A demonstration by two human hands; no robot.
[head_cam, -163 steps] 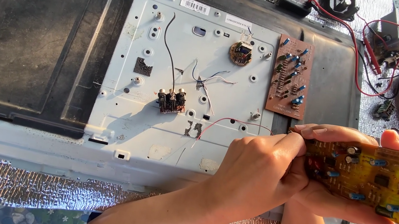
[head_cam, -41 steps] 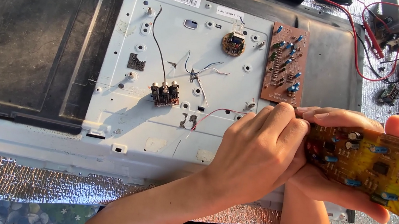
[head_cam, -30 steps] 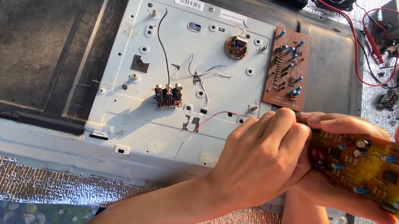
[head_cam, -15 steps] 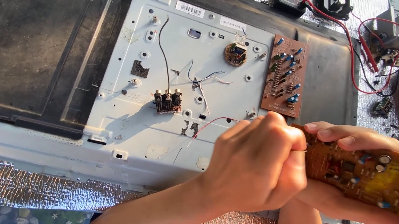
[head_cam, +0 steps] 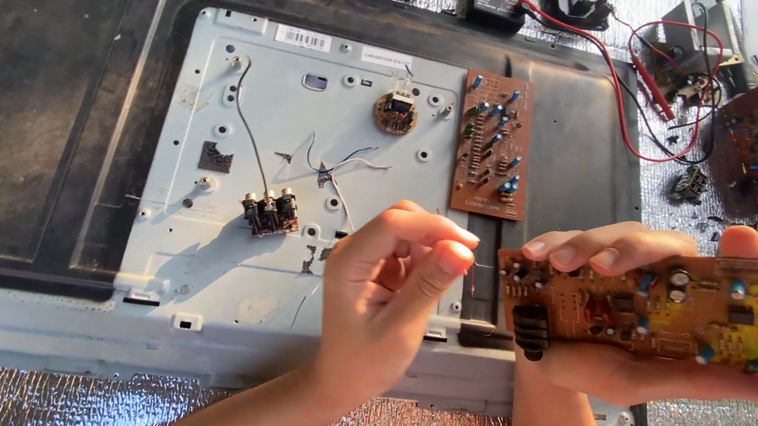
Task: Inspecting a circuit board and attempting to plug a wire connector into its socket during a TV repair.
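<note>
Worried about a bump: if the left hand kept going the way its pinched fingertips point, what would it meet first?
Probably the near end of the yellow circuit board in the right hand; depth is unclear.

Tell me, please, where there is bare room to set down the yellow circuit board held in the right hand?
The dark back cover is bare left of the grey metal plate. The plate's lower left, below the black jack block, is also free. The foil at upper right is crowded with loose boards and red leads.
</note>
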